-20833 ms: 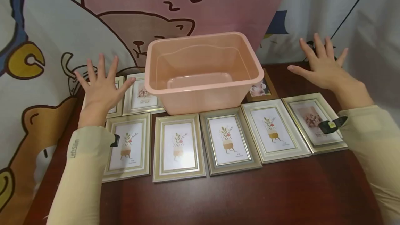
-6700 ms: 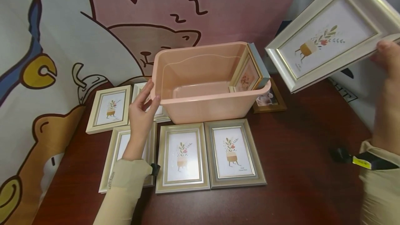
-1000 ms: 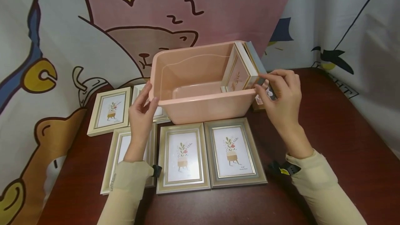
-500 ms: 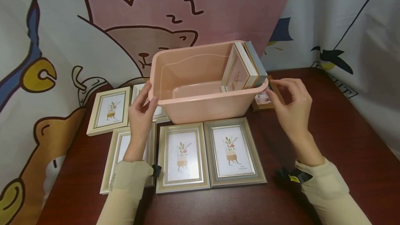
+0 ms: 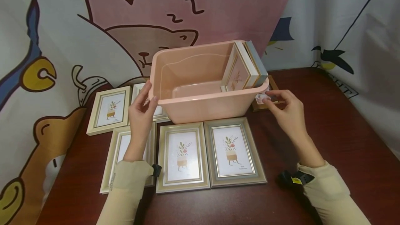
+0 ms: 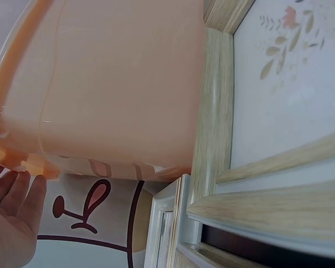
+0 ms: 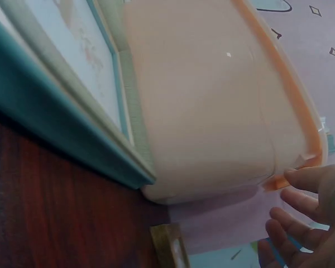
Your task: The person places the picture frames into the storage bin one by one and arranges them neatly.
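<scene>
My left hand (image 5: 140, 115) pinches the left front corner of the pink plastic tub (image 5: 206, 108) between thumb and fingers. My right hand (image 5: 289, 114) is just off the tub's right end, over a brown picture frame (image 5: 260, 107) partly hidden behind it; its fingers are loosely bent and hold nothing. In the right wrist view its thumb is close to the tub's rim (image 7: 301, 120); contact there cannot be told. Inside the tub, a white picture frame (image 5: 236, 74) leans beside one with a blue-grey edge (image 5: 258, 63) against the right wall.
Two gold-silver frames (image 5: 183, 159) (image 5: 235, 152) lie in front of the tub. Another frame (image 5: 107, 169) lies partly under my left arm. A cream frame (image 5: 109, 109) and a white frame (image 5: 160, 116) lie at the left. A cartoon cloth (image 5: 218, 9) hangs behind the dark table (image 5: 337, 131).
My right hand held the white frame aloft earlier; that frame now stands in the tub. Over the last second my right hand left the tub's right end and dropped toward the brown frame.
</scene>
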Demonstrator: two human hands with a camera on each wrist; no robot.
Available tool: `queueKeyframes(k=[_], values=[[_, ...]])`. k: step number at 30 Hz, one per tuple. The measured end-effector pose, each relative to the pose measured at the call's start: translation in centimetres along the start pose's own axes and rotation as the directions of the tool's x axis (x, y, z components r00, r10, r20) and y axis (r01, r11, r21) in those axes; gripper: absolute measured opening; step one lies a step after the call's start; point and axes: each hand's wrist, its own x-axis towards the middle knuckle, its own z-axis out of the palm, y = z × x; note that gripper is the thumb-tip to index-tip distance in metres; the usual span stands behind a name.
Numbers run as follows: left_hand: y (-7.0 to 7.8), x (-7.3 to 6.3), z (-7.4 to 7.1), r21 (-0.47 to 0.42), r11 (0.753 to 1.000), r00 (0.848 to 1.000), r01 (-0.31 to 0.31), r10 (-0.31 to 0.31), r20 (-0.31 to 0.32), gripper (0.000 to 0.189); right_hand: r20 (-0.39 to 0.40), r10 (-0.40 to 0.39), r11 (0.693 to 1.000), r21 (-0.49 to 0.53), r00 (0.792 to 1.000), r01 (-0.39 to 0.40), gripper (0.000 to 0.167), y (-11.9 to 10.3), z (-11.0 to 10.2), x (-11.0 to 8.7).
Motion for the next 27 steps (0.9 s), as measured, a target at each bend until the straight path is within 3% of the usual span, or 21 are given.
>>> queueKeyframes(k=[8, 16, 27], values=[[0.1, 0.0, 0.0, -0.006, 1.0, 1.0, -0.002, 0.003, 0.001, 0.047, 0.17, 0.088, 0.996, -0.036, 0.981, -0.084, 0.03, 1.3, 0.5, -0.4], [0.1, 0.0, 0.0, -0.006, 1.0, 1.0, 0.001, -0.001, 0.003, 0.047, 0.26, 0.117, 0.99, -0.101, 0.958, -0.093, 0.028, 2.4, 1.4, -0.5], [-0.1, 0.0, 0.0, -0.007, 1.0, 1.0, -0.004, 0.004, -0.001, 0.046, 0.412, 0.153, 0.987, -0.112, 0.898, -0.116, 0.034, 3.1, 1.8, -0.7]])
